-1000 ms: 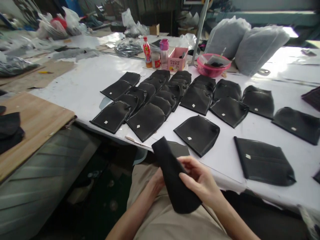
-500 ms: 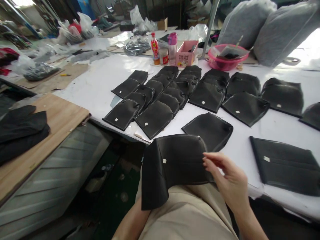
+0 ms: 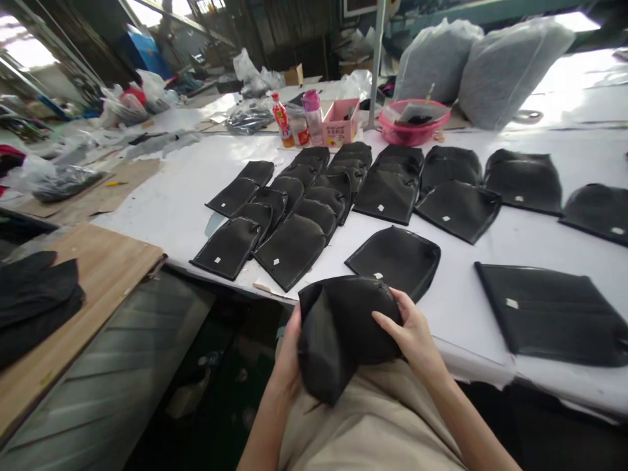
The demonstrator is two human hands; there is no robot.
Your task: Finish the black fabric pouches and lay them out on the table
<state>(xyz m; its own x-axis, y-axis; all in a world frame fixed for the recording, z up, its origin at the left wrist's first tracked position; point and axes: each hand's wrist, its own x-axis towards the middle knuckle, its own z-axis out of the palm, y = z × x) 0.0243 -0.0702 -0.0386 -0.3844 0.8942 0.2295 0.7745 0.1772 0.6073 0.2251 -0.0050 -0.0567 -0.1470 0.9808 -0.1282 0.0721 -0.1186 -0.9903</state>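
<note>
A black leather-like piece (image 3: 363,320) with a curved edge is held above my lap, its left part folded over and bulging. My left hand (image 3: 290,347) grips its left side, with the fingers mostly hidden behind the material. At the right end my right hand (image 3: 412,330) pinches it, thumb on the near face and fingers round the edge. Just beyond, a similar black piece (image 3: 397,258) lies on the white table, partly covered by the held one. Another flat black piece (image 3: 554,320) with a small white tag (image 3: 512,303) lies to the right.
Overlapping rows of similar black pieces (image 3: 289,248) cover the middle of the white table (image 3: 161,190). Behind them stand a red-labelled bottle (image 3: 282,121), a pink-lidded bottle (image 3: 313,118), a pink box (image 3: 341,124) and a pink basin (image 3: 415,124). A wooden board (image 3: 112,261) holds dark cloth at left.
My right hand has closed on the right end of the black piece. My left hand has come into view at its left side, and the flap there has changed shape. The view has tilted up.
</note>
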